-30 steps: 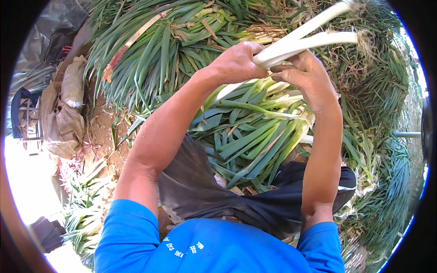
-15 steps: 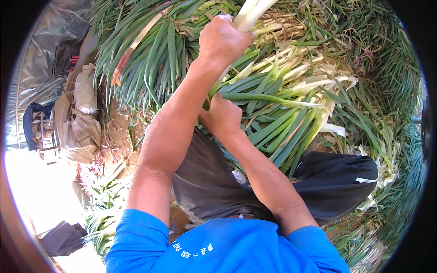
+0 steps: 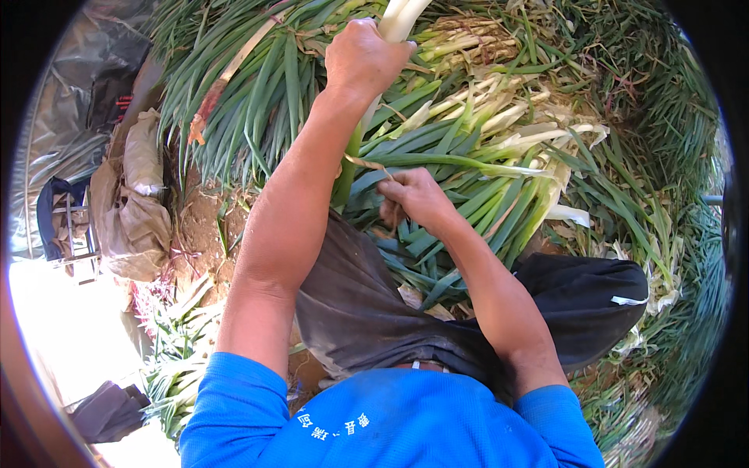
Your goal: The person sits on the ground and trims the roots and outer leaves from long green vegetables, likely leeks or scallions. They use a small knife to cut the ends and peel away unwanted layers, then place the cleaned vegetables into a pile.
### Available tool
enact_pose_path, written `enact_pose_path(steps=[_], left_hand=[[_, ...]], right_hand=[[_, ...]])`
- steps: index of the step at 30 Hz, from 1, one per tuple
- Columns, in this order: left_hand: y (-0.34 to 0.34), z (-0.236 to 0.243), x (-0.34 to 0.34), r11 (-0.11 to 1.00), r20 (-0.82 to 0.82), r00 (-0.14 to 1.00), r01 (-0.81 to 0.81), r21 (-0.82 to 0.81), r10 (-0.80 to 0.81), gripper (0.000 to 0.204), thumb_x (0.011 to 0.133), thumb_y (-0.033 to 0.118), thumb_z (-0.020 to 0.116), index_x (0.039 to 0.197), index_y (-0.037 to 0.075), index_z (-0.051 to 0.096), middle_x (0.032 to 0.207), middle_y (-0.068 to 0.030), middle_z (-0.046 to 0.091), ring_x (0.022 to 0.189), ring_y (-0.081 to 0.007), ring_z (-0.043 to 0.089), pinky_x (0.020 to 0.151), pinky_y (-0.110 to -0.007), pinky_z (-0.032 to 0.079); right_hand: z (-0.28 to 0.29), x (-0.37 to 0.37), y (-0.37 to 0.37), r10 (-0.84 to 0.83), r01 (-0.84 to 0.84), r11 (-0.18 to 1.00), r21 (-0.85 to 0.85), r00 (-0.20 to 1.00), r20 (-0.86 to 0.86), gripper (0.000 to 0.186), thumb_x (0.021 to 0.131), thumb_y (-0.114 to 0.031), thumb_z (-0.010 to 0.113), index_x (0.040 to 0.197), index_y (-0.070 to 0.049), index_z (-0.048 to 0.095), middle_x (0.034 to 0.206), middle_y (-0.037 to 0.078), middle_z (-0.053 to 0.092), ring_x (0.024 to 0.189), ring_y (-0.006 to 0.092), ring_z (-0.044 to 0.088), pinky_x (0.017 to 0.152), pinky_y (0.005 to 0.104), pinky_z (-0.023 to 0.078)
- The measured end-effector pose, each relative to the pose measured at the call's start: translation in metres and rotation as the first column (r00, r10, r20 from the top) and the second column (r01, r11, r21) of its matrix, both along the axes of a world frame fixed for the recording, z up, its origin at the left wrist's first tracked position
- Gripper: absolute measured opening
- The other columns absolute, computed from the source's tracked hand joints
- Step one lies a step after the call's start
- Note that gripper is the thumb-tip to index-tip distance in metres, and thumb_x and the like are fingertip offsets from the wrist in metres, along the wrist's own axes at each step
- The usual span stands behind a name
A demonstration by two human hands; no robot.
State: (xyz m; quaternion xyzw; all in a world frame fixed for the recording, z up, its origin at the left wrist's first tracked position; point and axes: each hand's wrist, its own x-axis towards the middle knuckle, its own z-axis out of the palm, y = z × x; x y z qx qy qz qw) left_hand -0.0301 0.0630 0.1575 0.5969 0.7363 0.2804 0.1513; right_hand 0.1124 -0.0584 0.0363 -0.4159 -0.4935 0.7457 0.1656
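My left hand [image 3: 367, 58] is wrapped round the thick white stalks of green onions [image 3: 402, 17], held upright at the top of the view. Their green lower part runs down behind my left forearm. My right hand [image 3: 417, 199] is closed, with finger and thumb pinching a thin dry brownish leaf strip [image 3: 365, 163]. That strip stretches left to the held stalks by my forearm. Under and beside my right hand lies a spread of loose green onions [image 3: 484, 160], green leaves toward me and pale ends to the right.
A large heap of green onion leaves [image 3: 257, 101] lies at the far left. Trimmed leaves [image 3: 663, 101] are piled along the right. Brown sacks [image 3: 136, 210] stand at the left, and a dark cloth [image 3: 109, 409] lies nearer. My bent knee [image 3: 585, 304] is at the right.
My right hand has moved away from the held stalks, right and slightly toward me, drawing the dry strip out. My left hand with the onions has shifted a little left.
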Motion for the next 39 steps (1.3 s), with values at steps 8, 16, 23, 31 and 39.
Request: enact_pose_path(steps=[8, 16, 23, 31, 39], left_hand=[[-0.005, 0.006, 0.014, 1.000, 0.014, 1.000, 0.003, -0.030, -0.003, 0.050, 0.077, 0.042, 0.080, 0.101, -0.002, 0.073, 0.091, -0.0212, 0.075, 0.090, -0.0377, 0.073, 0.087, -0.044, 0.057], [0.006, -0.007, -0.020, 0.991, 0.083, 0.995, 0.038, 0.131, -0.049, 0.047, 0.080, 0.038, 0.080, 0.107, 0.000, 0.071, 0.096, -0.0214, 0.075, 0.092, -0.0380, 0.073, 0.085, -0.046, 0.057], [0.008, -0.017, 0.009, 0.946, 0.050, 0.972, 0.213, 0.246, -0.232, 0.035, 0.088, 0.025, 0.069, 0.109, -0.001, 0.061, 0.097, -0.0241, 0.073, 0.091, -0.0421, 0.072, 0.085, -0.049, 0.059], [-0.069, -0.040, 0.139, 0.727, -0.140, 0.727, 0.684, 0.064, -0.672, 0.017, 0.087, 0.006, 0.060, 0.102, -0.001, 0.064, 0.091, -0.0188, 0.071, 0.083, -0.0356, 0.073, 0.072, -0.046, 0.060], [-0.090, 0.022, 0.184, 0.552, -0.133, 0.609, 0.775, 0.307, -0.782, 0.017, 0.089, 0.015, 0.062, 0.096, 0.001, 0.069, 0.087, -0.0183, 0.072, 0.080, -0.0364, 0.073, 0.072, -0.048, 0.058]], right_hand=[[-0.012, -0.081, -0.017, -0.471, 0.225, 0.788, -0.573, 0.819, -0.327, 0.021, 0.095, -0.017, 0.068, 0.093, 0.004, 0.066, 0.068, 0.011, 0.066, 0.053, 0.0216, 0.064, 0.050, 0.0355, 0.051], [0.024, 0.088, 0.032, -0.438, 0.418, 0.899, -0.132, 0.874, -0.210, 0.019, 0.091, -0.020, 0.071, 0.093, -0.002, 0.071, 0.070, 0.005, 0.066, 0.059, 0.0150, 0.063, 0.059, 0.0299, 0.054], [0.140, 0.581, 0.025, -0.819, -0.036, 0.560, 0.828, 0.129, 0.560, 0.058, 0.097, -0.026, 0.067, 0.141, 0.009, 0.053, 0.128, 0.018, 0.067, 0.110, 0.0228, 0.067, 0.097, 0.0351, 0.051], [0.256, 0.220, -0.022, -0.728, -0.469, 0.140, 0.872, 0.549, 0.412, 0.073, 0.076, -0.005, 0.077, 0.146, 0.000, 0.053, 0.134, 0.023, 0.065, 0.123, 0.0386, 0.062, 0.112, 0.0465, 0.043], [0.246, 0.218, 0.025, -0.240, -0.798, 0.562, 0.218, 0.096, 0.966, 0.030, 0.071, -0.016, 0.077, 0.094, 0.000, 0.068, 0.090, 0.024, 0.072, 0.091, 0.0446, 0.068, 0.086, 0.0518, 0.053]])
